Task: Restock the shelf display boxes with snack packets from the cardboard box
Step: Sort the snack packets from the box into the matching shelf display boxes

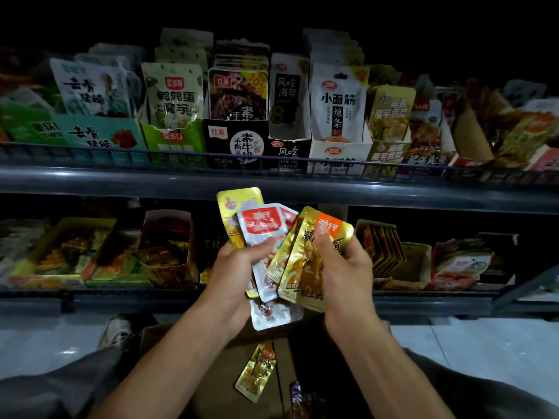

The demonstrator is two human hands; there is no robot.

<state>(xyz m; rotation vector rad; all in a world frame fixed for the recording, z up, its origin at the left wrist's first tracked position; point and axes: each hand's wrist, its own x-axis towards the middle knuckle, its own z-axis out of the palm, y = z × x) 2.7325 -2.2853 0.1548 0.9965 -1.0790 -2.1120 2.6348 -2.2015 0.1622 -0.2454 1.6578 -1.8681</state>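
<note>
Both my forearms reach forward, raised in front of the lower shelf (423,300). My left hand (233,276) curls around a fanned bunch of silver and gold snack packets (263,231), thumb on top. My right hand (344,267) pinches a gold packet (305,264) overlapping that fan, thumb pressed on its face. Below my wrists sits the cardboard box (217,385), one gold packet lying (257,370) inside.
</note>
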